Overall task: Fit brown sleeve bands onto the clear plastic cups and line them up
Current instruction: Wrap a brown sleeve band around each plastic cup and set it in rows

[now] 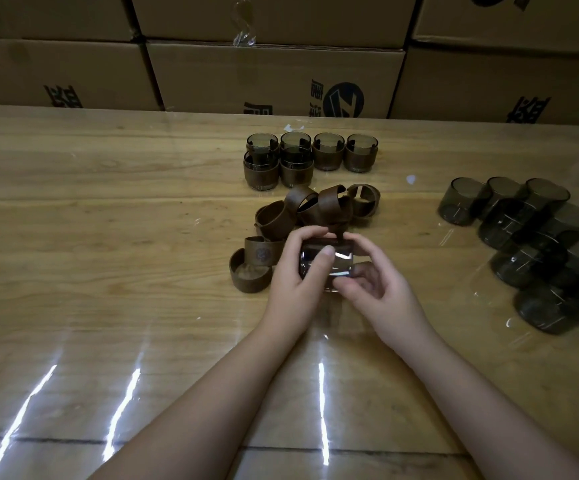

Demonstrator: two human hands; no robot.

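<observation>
Both my hands hold one clear smoky cup (329,265) on its side just above the table's middle. My left hand (298,271) grips it from the left, thumb across its wall. My right hand (374,275) curls round its right end and underside. A brown sleeve band (326,241) sits on the cup's far part, mostly hidden by my fingers. Just behind lies a heap of loose brown bands (315,209), with two more bands (250,271) to the left. Several banded cups (310,157) stand in rows farther back.
A cluster of bare smoky cups (530,244) lies at the right, some on their sides. The wooden table (108,237) has a glossy clear cover. Stacked cardboard boxes (274,77) wall off the far edge.
</observation>
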